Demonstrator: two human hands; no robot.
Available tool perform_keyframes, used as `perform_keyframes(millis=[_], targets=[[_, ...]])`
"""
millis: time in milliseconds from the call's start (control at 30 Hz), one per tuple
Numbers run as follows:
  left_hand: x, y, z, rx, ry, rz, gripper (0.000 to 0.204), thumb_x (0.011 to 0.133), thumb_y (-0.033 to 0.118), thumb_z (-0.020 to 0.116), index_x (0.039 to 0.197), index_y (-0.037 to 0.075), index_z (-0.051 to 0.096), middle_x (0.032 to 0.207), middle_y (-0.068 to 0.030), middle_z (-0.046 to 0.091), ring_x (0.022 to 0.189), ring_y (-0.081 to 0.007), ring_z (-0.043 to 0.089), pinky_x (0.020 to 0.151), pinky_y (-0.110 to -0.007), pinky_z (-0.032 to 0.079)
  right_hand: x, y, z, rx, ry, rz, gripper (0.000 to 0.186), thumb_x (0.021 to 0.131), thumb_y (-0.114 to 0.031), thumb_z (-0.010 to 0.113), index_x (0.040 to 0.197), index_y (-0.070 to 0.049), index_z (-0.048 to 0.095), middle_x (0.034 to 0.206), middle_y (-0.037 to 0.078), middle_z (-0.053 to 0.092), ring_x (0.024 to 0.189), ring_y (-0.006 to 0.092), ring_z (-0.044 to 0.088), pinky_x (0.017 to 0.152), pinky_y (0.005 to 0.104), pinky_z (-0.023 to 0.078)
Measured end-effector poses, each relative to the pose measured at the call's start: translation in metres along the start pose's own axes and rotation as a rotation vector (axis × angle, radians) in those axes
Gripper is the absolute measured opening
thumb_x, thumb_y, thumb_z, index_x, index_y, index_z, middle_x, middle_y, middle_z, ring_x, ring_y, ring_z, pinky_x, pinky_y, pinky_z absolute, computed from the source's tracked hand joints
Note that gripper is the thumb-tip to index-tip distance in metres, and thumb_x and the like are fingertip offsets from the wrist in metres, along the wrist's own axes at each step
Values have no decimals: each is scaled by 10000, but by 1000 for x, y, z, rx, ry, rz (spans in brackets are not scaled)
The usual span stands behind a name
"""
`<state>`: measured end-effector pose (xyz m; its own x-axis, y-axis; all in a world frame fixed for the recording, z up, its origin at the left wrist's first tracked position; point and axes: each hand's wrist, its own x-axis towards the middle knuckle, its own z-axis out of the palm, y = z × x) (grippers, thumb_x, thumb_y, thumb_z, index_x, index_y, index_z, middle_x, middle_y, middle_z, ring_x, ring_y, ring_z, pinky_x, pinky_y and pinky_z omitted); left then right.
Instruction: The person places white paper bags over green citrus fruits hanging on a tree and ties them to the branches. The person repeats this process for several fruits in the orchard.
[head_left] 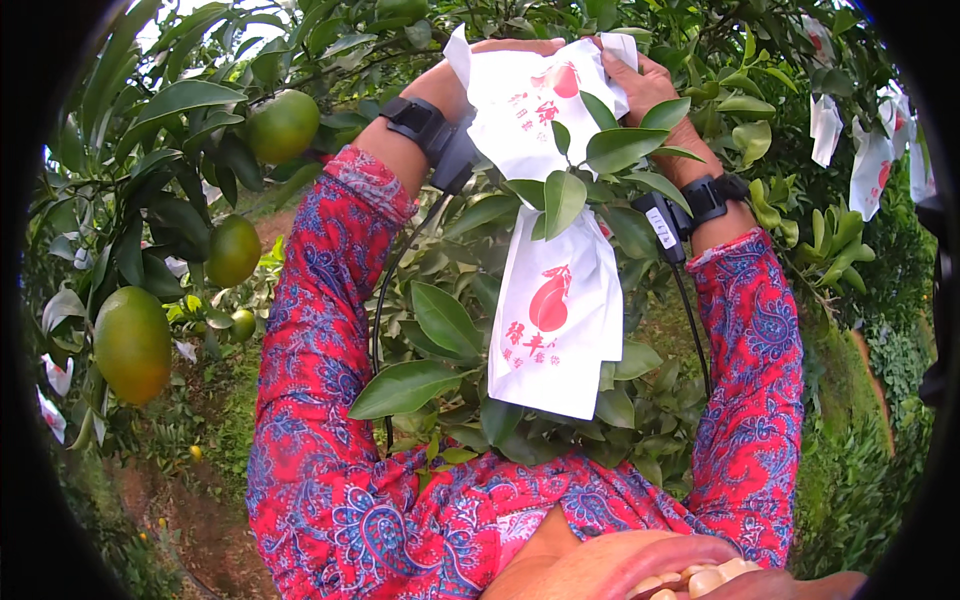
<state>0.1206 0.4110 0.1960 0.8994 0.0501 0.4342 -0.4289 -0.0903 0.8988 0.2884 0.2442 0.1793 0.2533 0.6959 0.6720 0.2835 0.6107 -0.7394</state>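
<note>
Both hands up at branch: left hand (pixel 505 47) & right hand (pixel 645 85) clenched on top of white paper bag (pixel 535 110). 2nd bag (pixel 555 325) hangs straight below, long axis vertical; nearer right hand.

We see both arms raised into a leafy citrus tree, sleeves in a red and blue paisley pattern, each wrist wearing a black band with a cable running down. The left hand (pixel 500 48) and right hand (pixel 645 85) grip the top of a white paper bag (pixel 530 105) printed with a red fruit. A second white paper bag (pixel 555 320) of the same kind hangs just below among the leaves. Green unripe fruit (pixel 283 125) hangs to the left, and more bagged fruit (pixel 868 165) shows at right.
</note>
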Motion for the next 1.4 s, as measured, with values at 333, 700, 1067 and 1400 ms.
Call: perform_keyframes(millis=[333,700,1067,1400], targets=[[-23,-10,24,-296,116,-38,344,936,320,642,1097,17,656,1016,-88,717,798,-168,697,736,-311,586,3,-1,10,19,61,-12,265,907,-166,681,1130,-23,685,936,35,709,766,98,656,660,254,537],[-4,-18,-35,724,-68,690,370,785,104,702,1133,-8,644,1125,-154,679,939,-274,681,845,-331,546,2,3,8,-21,141,4,237,852,-143,733,1003,30,671,856,61,695,691,115,634,622,270,524],[-40,-47,31,-240,262,492,358,795,114,709,1130,2,651,1138,-152,674,950,-271,673,856,-330,535,21,11,-8,-20,62,88,243,899,-159,682,1029,45,651,870,82,691,723,134,664,621,275,529],[-17,-52,40,-286,279,507,347,805,124,714,1128,10,657,1150,-149,669,960,-269,666,866,-329,525,9,19,1,95,182,-8,246,931,-209,633,1005,26,639,866,64,678,698,135,626,621,279,501]])
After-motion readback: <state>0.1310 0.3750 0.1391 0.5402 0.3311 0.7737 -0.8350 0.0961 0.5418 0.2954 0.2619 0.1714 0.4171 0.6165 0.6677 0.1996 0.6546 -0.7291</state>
